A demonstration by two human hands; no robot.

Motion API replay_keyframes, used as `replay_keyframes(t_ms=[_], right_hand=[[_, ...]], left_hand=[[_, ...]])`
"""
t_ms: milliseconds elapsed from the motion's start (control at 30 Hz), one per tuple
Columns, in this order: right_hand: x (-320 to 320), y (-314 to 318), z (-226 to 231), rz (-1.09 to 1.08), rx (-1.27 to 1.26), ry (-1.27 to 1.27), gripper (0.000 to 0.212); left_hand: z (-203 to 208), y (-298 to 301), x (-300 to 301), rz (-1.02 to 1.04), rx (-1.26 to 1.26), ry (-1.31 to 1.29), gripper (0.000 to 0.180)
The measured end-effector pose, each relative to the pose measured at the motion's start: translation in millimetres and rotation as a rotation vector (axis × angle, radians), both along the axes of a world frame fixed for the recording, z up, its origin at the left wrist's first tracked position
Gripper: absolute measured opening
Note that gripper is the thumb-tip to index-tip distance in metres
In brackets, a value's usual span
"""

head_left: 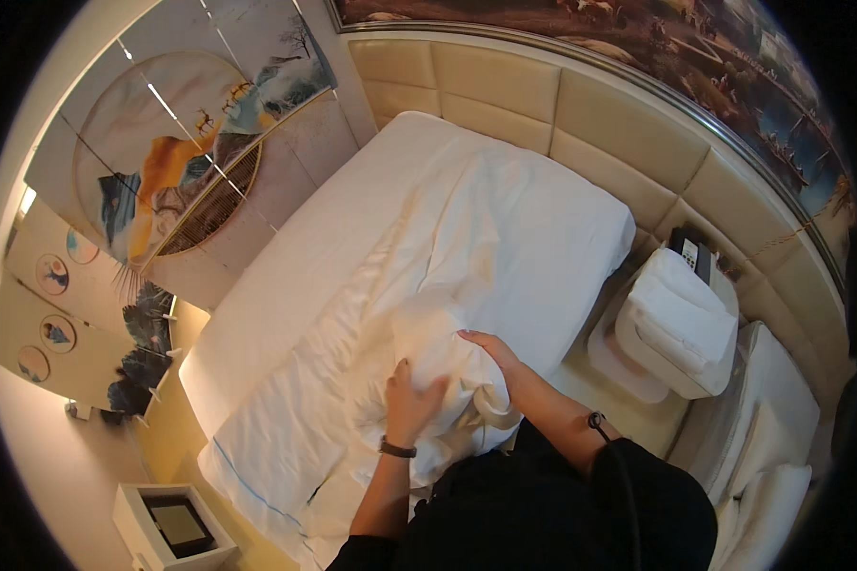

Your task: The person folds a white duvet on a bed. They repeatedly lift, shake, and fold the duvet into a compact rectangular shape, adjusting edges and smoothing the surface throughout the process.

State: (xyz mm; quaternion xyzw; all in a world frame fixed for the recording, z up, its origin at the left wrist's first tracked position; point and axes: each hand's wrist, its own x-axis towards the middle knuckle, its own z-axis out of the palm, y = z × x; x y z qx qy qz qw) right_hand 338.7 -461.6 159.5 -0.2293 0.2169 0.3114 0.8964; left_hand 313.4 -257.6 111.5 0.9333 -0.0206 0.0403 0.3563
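Note:
A white duvet cover [286, 381] lies rumpled over the near half of the bed, with a blue line along one edge. Its cloth is gathered into a loose bundle in front of me. My left hand [412, 404], a dark band on its wrist, grips the left side of this bundle, thumb toward the right. On the bundle's upper right side, my right hand [493, 357] is closed on the cloth, its fingertips partly sunk in the folds. Beneath the cover, a smooth white sheet [533, 209] covers the mattress.
A cream padded headboard [500, 81] runs along the far side. To the right, a nightstand [700, 376] bears folded white linen [681, 305] and a telephone [690, 252]. More white bedding [771, 447] lies at lower right. A white open-fronted box [176, 528] stands at lower left.

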Motion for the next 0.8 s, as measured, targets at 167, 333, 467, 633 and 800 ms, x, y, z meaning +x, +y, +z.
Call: replay_keyframes(t_ms=[167,333,467,633,800], right_hand=[[3.5,19.2,-60.3,-0.08,0.025,0.076,0.037],[15.1,-33.6,-24.4,0.046,-0.278,-0.092,0.032],[34.9,-78.6,-39.5,-0.273,-1.429,-0.751,0.014],[5.0,-45.9,21.3,-0.096,-1.726,-0.722,0.04],[-33.5,-2.6,5.4,0.584,-1.316,-0.782,0.056]], left_hand=[[-55.0,-28.1,4.4,-0.002,-0.679,0.256,0.042],[-48.3,19.2,4.1,0.151,-1.156,0.678,0.033],[-25.5,37.3,4.6,-0.075,-1.499,0.682,0.039],[21.4,33.7,19.6,0.052,-1.554,0.749,0.054],[22.1,21.8,30.6,0.08,-1.551,0.77,0.054]])
